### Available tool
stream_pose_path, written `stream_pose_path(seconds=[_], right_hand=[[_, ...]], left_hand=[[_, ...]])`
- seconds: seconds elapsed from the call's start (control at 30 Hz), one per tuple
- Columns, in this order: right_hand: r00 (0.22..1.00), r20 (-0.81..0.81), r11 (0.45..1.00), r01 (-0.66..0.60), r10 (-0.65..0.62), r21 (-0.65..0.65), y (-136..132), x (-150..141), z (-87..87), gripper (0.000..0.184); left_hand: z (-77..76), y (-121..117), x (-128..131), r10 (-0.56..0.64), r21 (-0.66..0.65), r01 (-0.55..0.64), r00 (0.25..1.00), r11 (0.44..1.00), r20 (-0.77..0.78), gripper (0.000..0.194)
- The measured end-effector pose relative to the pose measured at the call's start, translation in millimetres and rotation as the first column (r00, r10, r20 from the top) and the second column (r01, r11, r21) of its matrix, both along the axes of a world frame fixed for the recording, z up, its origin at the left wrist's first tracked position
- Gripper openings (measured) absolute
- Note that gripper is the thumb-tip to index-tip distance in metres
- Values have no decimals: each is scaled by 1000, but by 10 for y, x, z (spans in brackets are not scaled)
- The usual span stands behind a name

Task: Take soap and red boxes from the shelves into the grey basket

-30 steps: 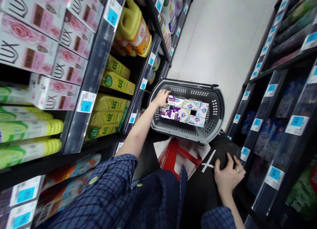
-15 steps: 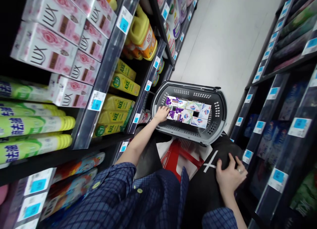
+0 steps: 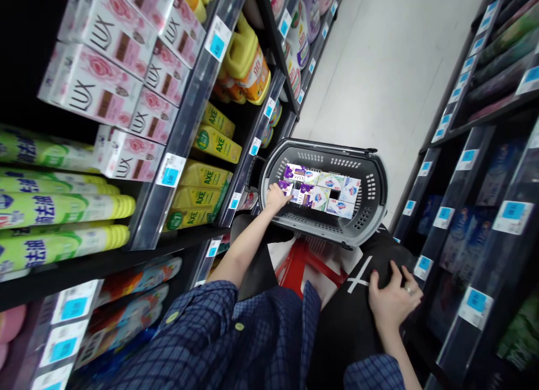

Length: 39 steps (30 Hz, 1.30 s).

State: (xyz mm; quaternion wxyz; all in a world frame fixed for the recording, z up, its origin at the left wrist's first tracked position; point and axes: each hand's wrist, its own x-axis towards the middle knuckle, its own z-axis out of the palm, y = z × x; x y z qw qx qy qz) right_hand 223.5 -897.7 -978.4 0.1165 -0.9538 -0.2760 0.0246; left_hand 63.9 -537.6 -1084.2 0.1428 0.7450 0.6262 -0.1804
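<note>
My left hand (image 3: 277, 198) reaches over the left end of a grey shopping basket (image 3: 290, 221). Its fingers are closed at a purple-and-white soap box (image 3: 285, 186); the fingers partly cover that box. Beside it in the basket lie other purple-and-white LUX soap boxes (image 3: 301, 198) and several white-and-blue soap boxes (image 3: 340, 208), set in rows. On my dark-trousered right knee rests my right hand (image 3: 396, 297), fingers spread and bent, holding nothing; a ring shows on one finger.
Shelves on the left carry pink LUX soap boxes (image 3: 105, 86), yellow AXE bottles (image 3: 219, 144), green spray cans (image 3: 63, 210) and yellow jugs (image 3: 248, 64). Packaged goods fill the right shelf (image 3: 467, 232). Pale floor (image 3: 391, 58) runs ahead. Something red (image 3: 292, 269) is beneath me.
My left hand has shifted slightly at the basket's left end, and the purple-and-white box at its fingers sits a little farther left. My right hand stays on the knee.
</note>
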Motion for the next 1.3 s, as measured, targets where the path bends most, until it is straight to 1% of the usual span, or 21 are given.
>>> stream_pose_path(seconds=[0.13,0.23,0.37,0.7,0.8,0.87,0.97,1.03,1.1,1.2,1.27,1.3], right_hand=[[1000,9,1000,-1,1,1,-10,4,-7,48],[1000,1,1000,1,-1,-2,-10,5,-9,48],[1000,-19,1000,13,-12,12,-2,1,-5,48],[999,-29,1000,20,-19,21,4,-5,6,48],[1000,-21,1000,23,-23,19,3,-5,1,48],[1000,-10,1000,23,-23,13,5,-5,4,48],[1000,-2,1000,16,-16,5,10,-2,14,47],[1000,-8,1000,14,-13,5,10,1,16,47],[1000,-12,1000,13,-13,6,6,3,12,47],[1000,0,1000,14,-14,5,-1,1,-3,48],[1000,9,1000,11,-11,1,-3,-2,-10,48],[1000,11,1000,9,-9,-3,-4,-3,-12,48]], left_hand=[[-128,4,37,69,21,-69,998,997,10,81],[-181,7,50,72,41,-72,997,997,19,83],[-211,4,84,65,65,-67,997,996,33,83],[-203,-3,100,23,76,-27,998,997,63,82],[-196,-16,94,20,60,-24,998,998,66,81],[-162,-8,82,29,51,-32,998,998,58,82],[-57,71,81,42,79,-46,998,996,51,77],[26,172,139,17,108,-26,997,994,80,72],[85,288,269,-35,123,18,990,992,135,71],[96,432,552,-107,95,91,977,991,184,86],[67,493,723,-118,46,112,980,993,160,94],[52,516,787,-108,17,107,984,994,140,95]])
